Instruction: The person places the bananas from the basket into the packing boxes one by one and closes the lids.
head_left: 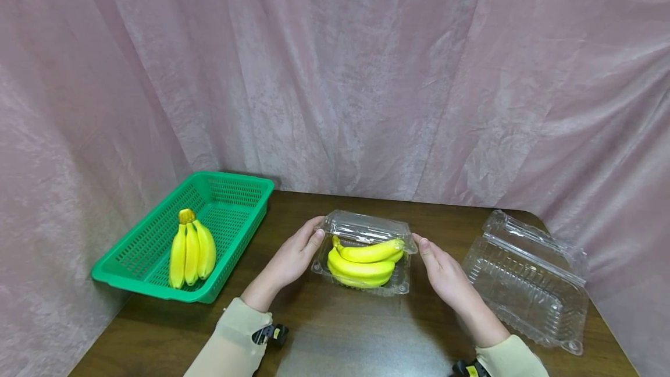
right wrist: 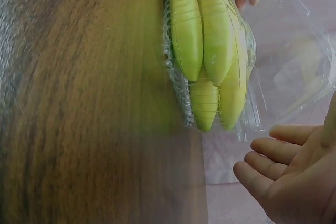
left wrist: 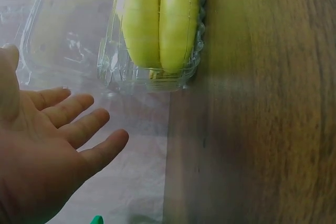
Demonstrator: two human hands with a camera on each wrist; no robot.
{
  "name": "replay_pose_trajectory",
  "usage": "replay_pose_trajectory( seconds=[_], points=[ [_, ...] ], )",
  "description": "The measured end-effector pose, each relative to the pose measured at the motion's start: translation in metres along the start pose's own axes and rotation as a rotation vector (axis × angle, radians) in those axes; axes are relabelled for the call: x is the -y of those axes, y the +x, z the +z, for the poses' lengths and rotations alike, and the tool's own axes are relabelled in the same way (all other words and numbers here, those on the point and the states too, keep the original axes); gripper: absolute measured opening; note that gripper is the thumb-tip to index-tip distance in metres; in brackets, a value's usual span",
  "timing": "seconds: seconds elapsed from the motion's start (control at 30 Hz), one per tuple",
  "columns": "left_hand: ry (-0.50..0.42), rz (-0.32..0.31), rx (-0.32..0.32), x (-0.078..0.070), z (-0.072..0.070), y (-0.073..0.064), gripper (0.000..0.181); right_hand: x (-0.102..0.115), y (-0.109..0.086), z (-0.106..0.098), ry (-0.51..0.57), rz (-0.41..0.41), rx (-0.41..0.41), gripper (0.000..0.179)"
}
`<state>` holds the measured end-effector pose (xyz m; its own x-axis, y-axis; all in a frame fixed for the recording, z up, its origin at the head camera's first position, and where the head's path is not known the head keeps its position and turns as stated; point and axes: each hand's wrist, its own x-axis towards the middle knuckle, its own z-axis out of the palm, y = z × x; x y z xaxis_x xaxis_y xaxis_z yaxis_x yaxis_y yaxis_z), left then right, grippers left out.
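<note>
Fingers extended, not curled, the left hand (head_left: 294,256) and right hand (head_left: 444,269) flank the raised lid (head_left: 366,226), seemingly to steady both ends evenly; bananas (head_left: 361,275) lie below in the clear box (head_left: 402,285), toward the bench's (head_left: 445,223) back edge.

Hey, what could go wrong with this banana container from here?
The raised lid could swing back if the left hand or right hand, each at one end of it, slips away. The bananas lie stacked in the clear container, so the top one might block the lid.
</note>
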<state>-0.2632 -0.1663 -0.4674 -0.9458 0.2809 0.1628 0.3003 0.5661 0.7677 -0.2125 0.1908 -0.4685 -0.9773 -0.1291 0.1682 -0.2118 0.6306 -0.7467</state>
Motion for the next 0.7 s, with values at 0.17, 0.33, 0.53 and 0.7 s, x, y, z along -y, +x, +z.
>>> replay_pose_trajectory(
  seconds=[0.17, 0.33, 0.53, 0.7],
  points=[
    [0.024, -0.020, 0.032, 0.000, 0.001, -0.001, 0.066, -0.001, 0.001, 0.000, 0.006, 0.008, 0.009, 0.066],
    [0.047, -0.050, 0.070, 0.002, 0.002, -0.001, 0.075, 0.002, 0.002, 0.000, 0.007, 0.030, 0.010, 0.068],
    [0.035, 0.014, 0.106, 0.021, 0.004, 0.002, 0.086, 0.005, 0.004, 0.000, 0.005, 0.057, 0.048, 0.072],
    [0.047, 0.041, 0.135, 0.019, 0.004, -0.001, 0.093, 0.004, 0.007, 0.002, 0.012, 0.066, 0.058, 0.068]
  ],
)
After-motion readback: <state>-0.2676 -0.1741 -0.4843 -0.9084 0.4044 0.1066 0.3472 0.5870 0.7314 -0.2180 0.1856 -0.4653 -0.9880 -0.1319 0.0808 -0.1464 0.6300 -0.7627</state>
